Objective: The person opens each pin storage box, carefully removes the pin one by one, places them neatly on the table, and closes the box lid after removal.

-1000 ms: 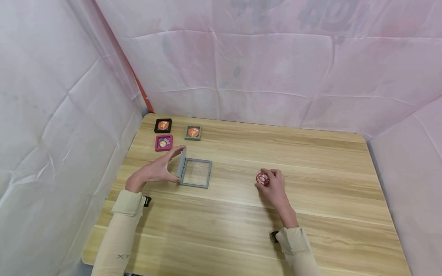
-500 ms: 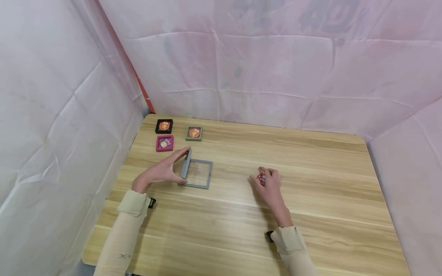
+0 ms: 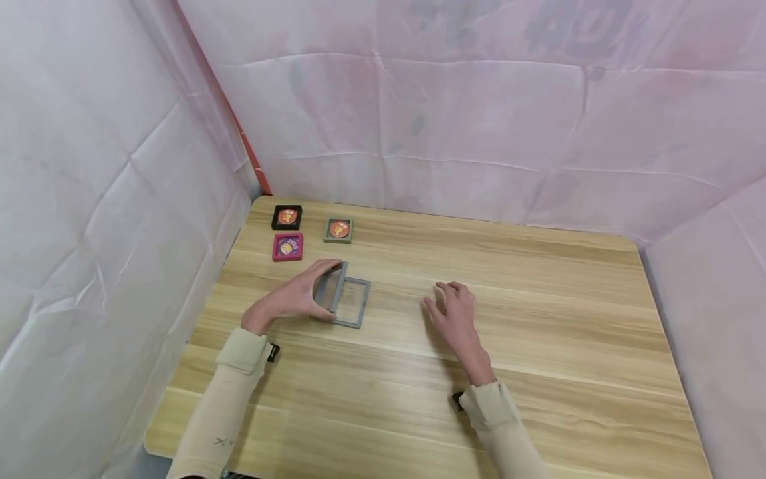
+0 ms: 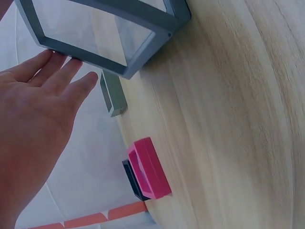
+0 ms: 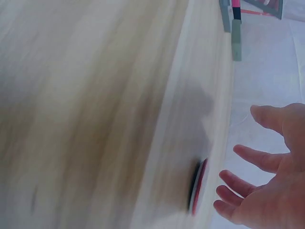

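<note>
My left hand [image 3: 299,295] holds the raised half of a grey hinged display frame [image 3: 366,303] between thumb and fingertips, at opposite edges. That half tilts over the other, which lies on the table; both have clear panes. In the left wrist view, my fingertips meet the rim of the grey frame [image 4: 86,56]. Over the middle right of the table, my right hand [image 3: 456,319] hovers with spread fingers and nothing in them. Below its fingertips a flat red-edged disc [image 5: 199,187] lies on the table in the right wrist view; the hand hides it in the head view.
At the back left lie three small square frames with round discs inside: black [image 3: 274,218], pink [image 3: 275,247] and grey-green [image 3: 338,241]. White and pinkish cloth [image 3: 455,120] hangs behind the wooden table [image 3: 383,412] and along its sides.
My left hand has swung the raised half of the display frame rightward, down toward the other half. My right hand has let go of the red disc and shifted slightly left, its fingers opening.
</note>
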The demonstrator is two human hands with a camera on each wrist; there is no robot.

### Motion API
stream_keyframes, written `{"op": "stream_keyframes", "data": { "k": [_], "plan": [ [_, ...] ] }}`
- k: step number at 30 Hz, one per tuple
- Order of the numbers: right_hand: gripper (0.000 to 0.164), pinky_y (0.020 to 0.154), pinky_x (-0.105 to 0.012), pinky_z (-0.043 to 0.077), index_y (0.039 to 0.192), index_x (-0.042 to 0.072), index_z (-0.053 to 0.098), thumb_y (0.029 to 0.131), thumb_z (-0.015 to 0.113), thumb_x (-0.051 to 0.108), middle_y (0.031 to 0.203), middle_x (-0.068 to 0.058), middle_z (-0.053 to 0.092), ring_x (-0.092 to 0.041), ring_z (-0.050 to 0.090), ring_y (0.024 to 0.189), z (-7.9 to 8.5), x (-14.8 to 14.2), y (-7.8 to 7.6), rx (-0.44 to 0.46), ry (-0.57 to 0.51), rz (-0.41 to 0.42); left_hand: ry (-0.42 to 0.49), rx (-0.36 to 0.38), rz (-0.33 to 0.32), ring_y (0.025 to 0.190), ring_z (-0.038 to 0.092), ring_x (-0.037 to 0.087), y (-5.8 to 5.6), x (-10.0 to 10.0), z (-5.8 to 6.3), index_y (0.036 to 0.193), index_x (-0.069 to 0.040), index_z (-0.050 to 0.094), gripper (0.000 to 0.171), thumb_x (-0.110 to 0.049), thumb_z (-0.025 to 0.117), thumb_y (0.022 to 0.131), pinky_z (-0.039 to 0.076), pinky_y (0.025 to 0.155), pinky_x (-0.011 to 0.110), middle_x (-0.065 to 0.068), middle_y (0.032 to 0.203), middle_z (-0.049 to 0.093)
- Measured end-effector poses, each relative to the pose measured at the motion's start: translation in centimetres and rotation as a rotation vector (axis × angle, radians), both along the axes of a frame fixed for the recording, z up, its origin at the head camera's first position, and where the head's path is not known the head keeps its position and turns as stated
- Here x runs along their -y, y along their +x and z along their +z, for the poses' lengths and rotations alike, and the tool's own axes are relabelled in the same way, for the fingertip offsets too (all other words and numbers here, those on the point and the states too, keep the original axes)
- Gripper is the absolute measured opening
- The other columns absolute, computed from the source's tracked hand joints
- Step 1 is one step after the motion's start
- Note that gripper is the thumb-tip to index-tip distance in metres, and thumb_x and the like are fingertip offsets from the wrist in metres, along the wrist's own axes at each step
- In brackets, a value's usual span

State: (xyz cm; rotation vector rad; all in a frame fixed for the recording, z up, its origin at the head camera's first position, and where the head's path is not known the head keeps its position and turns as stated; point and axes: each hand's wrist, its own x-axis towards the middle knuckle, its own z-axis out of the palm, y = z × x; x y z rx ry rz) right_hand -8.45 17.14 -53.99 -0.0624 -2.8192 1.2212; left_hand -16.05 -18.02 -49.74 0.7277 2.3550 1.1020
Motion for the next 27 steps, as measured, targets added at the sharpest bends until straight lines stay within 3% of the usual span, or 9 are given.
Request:
{"op": "stream_keyframes", "data": {
  "k": [6, 11, 20, 27],
  "plan": [
    [0.039, 0.105, -0.066, 0.042, 0.126, -0.011, 0.063, 0.099, 0.065, 0.017, 0.136, -0.034, 0.054, -0.051, 0.043, 0.13, 0.6, 1.8, -0.5, -0.018, -0.018, 0.045, 0.012, -0.056, -0.024, 0.141, 0.04, 0.042, 0.1, -0.9, -0.3, 0.16, -0.007, 0.028, 0.115, -0.024, 0.094, 0.068, 0.036, 0.119, 0.063, 0.017, 0.159, 0.035],
    [0.037, 0.109, -0.062, 0.045, 0.124, -0.012, 0.065, 0.099, 0.064, 0.015, 0.133, -0.031, 0.059, -0.048, 0.05, 0.128, 0.8, 3.5, -0.6, -0.022, -0.016, 0.084, -0.007, -0.085, -0.037, 0.143, 0.039, 0.038, 0.1, -1.4, -0.6, 0.16, -0.009, 0.028, 0.114, -0.025, 0.094, 0.068, 0.035, 0.121, 0.06, 0.017, 0.16, 0.034],
    [0.039, 0.116, -0.056, 0.043, 0.127, -0.009, 0.064, 0.1, 0.063, 0.02, 0.136, -0.027, 0.061, -0.043, 0.051, 0.132, 1.5, 6.5, -0.8, 0.041, -0.024, 0.138, -0.06, -0.074, -0.028, 0.148, 0.033, 0.037, 0.1, -2.3, -1.4, 0.161, -0.007, 0.026, 0.117, -0.035, 0.093, 0.069, 0.033, 0.122, 0.06, 0.017, 0.165, 0.027],
    [0.039, 0.115, -0.055, 0.044, 0.127, -0.008, 0.065, 0.1, 0.064, 0.021, 0.135, -0.025, 0.062, -0.041, 0.052, 0.131, 1.8, 8.1, -1.2, 0.027, -0.018, 0.174, -0.073, -0.065, -0.021, 0.15, 0.03, 0.037, 0.3, -2.8, -1.5, 0.161, -0.007, 0.025, 0.118, -0.038, 0.092, 0.069, 0.033, 0.122, 0.061, 0.016, 0.166, 0.025]
  ]
}}
